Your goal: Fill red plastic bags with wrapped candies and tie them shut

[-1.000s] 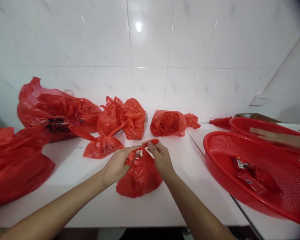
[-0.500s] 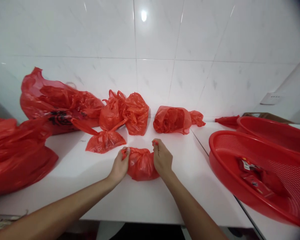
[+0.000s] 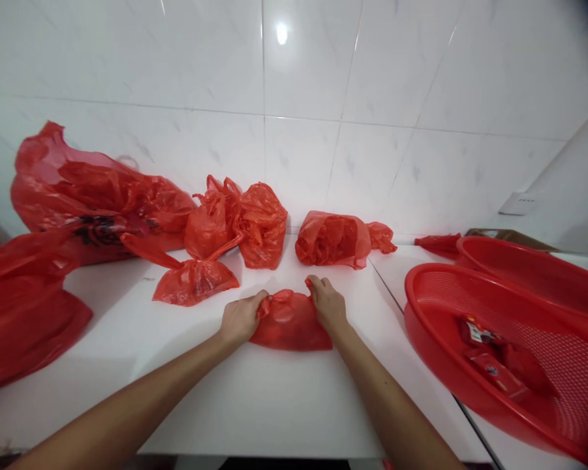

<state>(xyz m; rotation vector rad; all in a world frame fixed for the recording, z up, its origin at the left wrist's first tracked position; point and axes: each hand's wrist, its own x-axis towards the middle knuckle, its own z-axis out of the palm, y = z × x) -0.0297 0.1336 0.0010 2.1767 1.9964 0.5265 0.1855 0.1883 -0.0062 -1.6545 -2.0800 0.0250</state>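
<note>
A red plastic bag (image 3: 291, 323) rests on the white table (image 3: 254, 398), gripped at its top by both my hands. My left hand (image 3: 243, 318) is closed round the twisted plastic at the bag's upper left. At the upper right, my right hand (image 3: 327, 301) pinches the other end of the top. What the bag holds is hidden; a pale round patch shows through or on its front. Just beyond my left hand lies a small tied red bag (image 3: 193, 281) with long handles stretched out.
Against the tiled wall stand knotted red bags (image 3: 262, 225), a rolled red bag bundle (image 3: 333, 239) and a large printed red bag (image 3: 98, 196). Another big red bag (image 3: 24, 320) lies left. At right, a red plastic basket (image 3: 421, 320) holds small red packets (image 3: 499, 372), with a second basket (image 3: 528, 261) behind.
The bag between my hands has turned from bunched and wrinkled to smoother and flatter in front. My right hand has shifted slightly right. The camera view has turned a little.
</note>
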